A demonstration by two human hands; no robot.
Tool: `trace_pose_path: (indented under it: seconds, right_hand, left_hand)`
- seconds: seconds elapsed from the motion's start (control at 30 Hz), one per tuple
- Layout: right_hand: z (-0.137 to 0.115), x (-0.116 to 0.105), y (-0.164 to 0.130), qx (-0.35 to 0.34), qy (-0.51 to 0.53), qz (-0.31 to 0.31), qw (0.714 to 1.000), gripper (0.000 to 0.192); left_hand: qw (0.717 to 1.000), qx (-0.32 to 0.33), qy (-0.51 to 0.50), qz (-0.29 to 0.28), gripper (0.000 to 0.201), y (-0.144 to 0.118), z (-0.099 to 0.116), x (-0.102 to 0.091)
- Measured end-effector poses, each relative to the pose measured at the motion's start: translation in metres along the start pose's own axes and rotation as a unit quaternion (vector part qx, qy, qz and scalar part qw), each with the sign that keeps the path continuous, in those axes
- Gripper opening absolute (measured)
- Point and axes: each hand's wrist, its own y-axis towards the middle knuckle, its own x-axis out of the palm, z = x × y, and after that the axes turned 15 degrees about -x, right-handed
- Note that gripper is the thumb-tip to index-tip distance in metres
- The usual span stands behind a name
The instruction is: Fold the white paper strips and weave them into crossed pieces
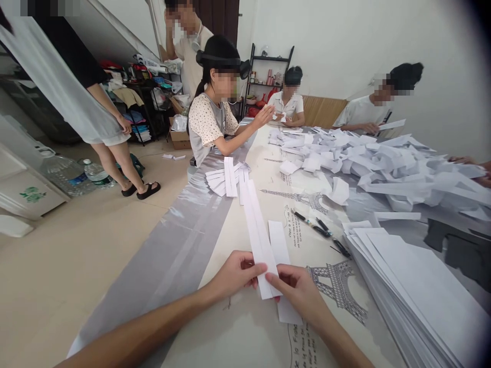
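Observation:
Both my hands pinch a long folded white paper strip (258,230) near its lower end, above the table. My left hand (238,273) grips its left edge, thumb on top and fingers curled beneath. On the right edge, my right hand (295,287) has its thumb pressed on the paper, the other fingers partly hidden under it. A second white paper strip (279,240) lies on the tablecloth, partly behind my right hand. Farther up, several paper strips (222,180) are fanned out near the table's left edge.
A stack of white sheets (414,281) lies at right, with pens (312,224) beside it. Behind is a large heap of crumpled paper pieces (376,158). People sit around the printed tablecloth (215,317); another person (88,87) stands at left near water bottles (63,174).

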Motion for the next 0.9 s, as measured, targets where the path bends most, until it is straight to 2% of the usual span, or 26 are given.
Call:
trace_pose_path:
  seconds: [0.23, 0.43, 0.67, 0.9]
  right_hand:
    - [-0.0003, 0.0051, 0.0002, -0.014, -0.052, 0.017, 0.998, 0.042]
    - [0.0014, 0.0027, -0.0003, -0.012, -0.052, 0.006, 0.999, 0.04]
    - [0.0042, 0.0028, -0.0017, -0.023, -0.051, 0.023, 0.998, 0.042]
    - [0.0057, 0.0044, -0.0032, -0.034, -0.072, 0.046, 0.996, 0.047]
  left_hand:
    - [0.999, 0.009, -0.045, 0.014, 0.036, -0.001, -0.004, 0.0052]
    - [0.999, 0.025, -0.03, 0.0, 0.032, -0.0011, -0.0002, 0.0026]
    - [0.999, 0.032, -0.025, -0.01, 0.034, -0.005, 0.0037, 0.0035]
    - [0.998, 0.009, -0.053, 0.031, 0.041, -0.0027, -0.0034, 0.008]
